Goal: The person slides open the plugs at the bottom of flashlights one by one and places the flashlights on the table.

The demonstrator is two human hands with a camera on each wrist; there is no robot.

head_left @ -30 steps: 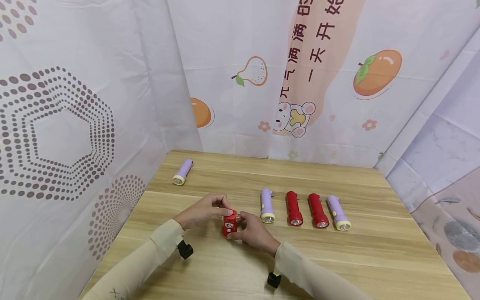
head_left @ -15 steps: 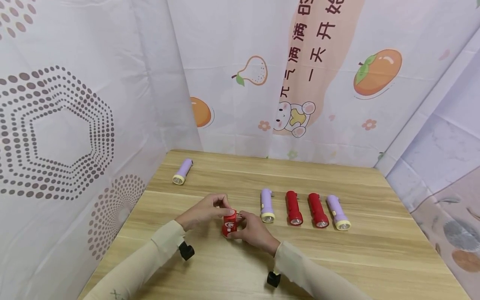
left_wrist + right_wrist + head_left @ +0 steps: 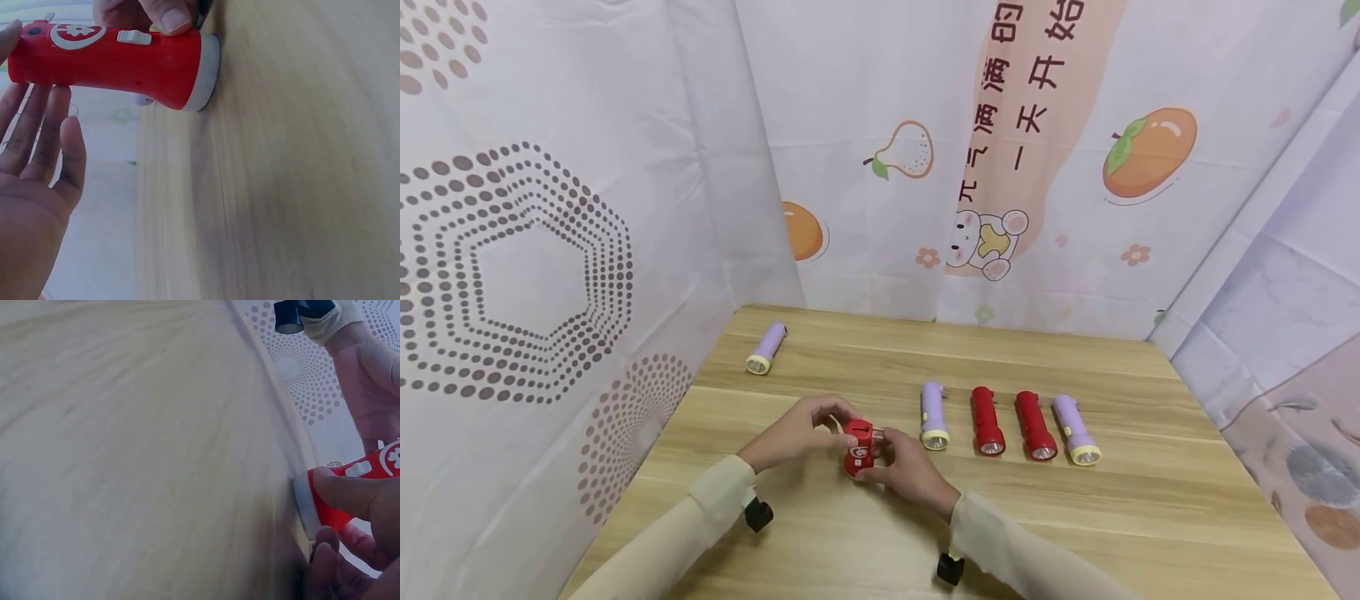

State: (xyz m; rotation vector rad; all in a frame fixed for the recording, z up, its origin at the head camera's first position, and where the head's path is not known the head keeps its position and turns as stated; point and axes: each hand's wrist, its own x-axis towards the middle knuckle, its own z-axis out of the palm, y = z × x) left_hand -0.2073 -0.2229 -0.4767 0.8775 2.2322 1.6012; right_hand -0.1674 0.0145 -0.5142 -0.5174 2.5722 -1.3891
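A red flashlight (image 3: 859,450) stands upright, lens end down, on the wooden table (image 3: 805,533). Its pale lens rim (image 3: 207,72) meets the wood in the left wrist view, near a white slide switch (image 3: 134,37). Thin metal prongs (image 3: 878,432) stick out from its upper right side. My right hand (image 3: 912,473) grips the lower part, thumb on the near side. Around the upper end, my left hand (image 3: 808,433) has its thumb on the near side and fingers behind. The slotted top lies uncovered between them.
To the right lie a purple flashlight (image 3: 933,414), two red flashlights (image 3: 987,421) and another purple flashlight (image 3: 1076,429) in a row. One more purple flashlight (image 3: 767,348) lies at the back left. Printed curtains (image 3: 850,167) hang behind and along the sides.
My left thumb has slid off the top of the red flashlight to its near side, uncovering the slot. The right hand keeps its grip. The head view has tilted slightly.
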